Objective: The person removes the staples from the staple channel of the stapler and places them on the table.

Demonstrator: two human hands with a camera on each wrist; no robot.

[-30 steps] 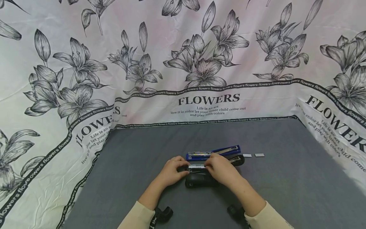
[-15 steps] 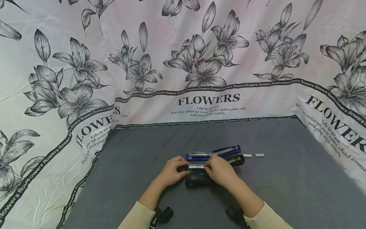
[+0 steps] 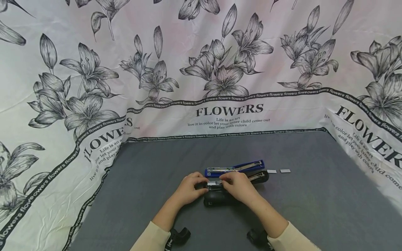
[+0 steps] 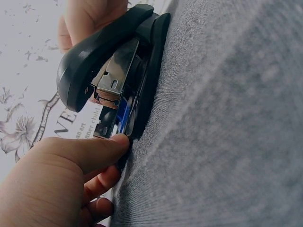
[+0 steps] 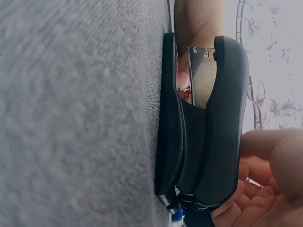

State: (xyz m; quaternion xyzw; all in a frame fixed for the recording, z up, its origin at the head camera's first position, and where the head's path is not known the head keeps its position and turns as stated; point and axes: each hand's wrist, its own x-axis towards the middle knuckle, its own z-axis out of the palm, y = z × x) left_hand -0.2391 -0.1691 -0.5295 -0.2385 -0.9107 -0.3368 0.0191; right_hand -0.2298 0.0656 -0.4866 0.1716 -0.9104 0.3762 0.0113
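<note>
A black stapler [image 3: 260,176] lies opened out in the middle, its metal magazine [image 3: 214,187] bared. My left hand [image 3: 187,188] grips that stapler's left end between thumb and fingers. Over the magazine, my right hand [image 3: 240,186] pinches a small pale staple strip with thumb and forefinger, mostly hidden by the fingertips. Closer to me sits a second black stapler [image 3: 216,199], which blocks much of the right hand's work in the right wrist view, where some fingers [image 5: 258,170] show behind it. Behind the middle one rests an opened blue stapler [image 3: 251,166].
Two small pale staple strips [image 3: 285,170] lie on the grey cloth [image 3: 157,157] right of the staplers. A flower-printed curtain [image 3: 229,80] rises around the back and sides. Black wrist mounts [image 3: 180,236] hang low beside both forearms.
My right hand has slid a little left along the middle stapler's magazine, nearer to the left hand. The left hand and the staplers hold their places.
</note>
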